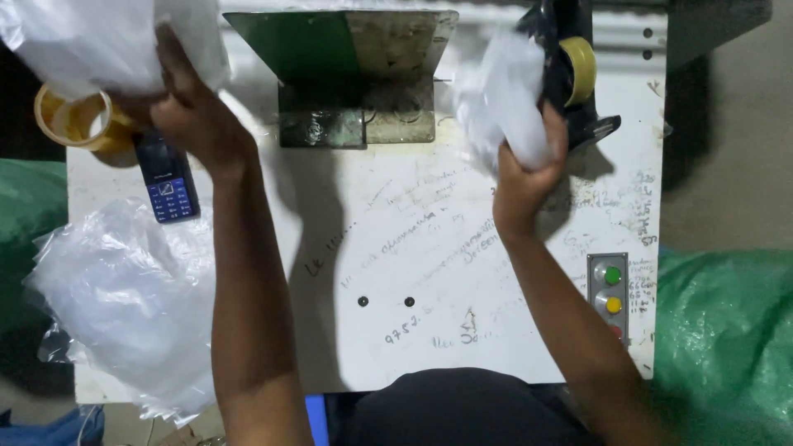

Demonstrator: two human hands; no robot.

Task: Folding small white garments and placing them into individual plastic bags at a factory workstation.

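We grip a crumpled white plastic bag (504,99) in our right hand (524,177), fingers clenched around it at far right. Our left hand (194,116) clutches another white plastic bundle (99,37) far left; nothing lies packed on the scribbled white table (429,248) yet.

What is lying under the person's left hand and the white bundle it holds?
Under the left hand show yellow tape rolls and a blue keypad phone on the white table. The white bundle covers the rolls' far edges; anything more beneath is hidden.
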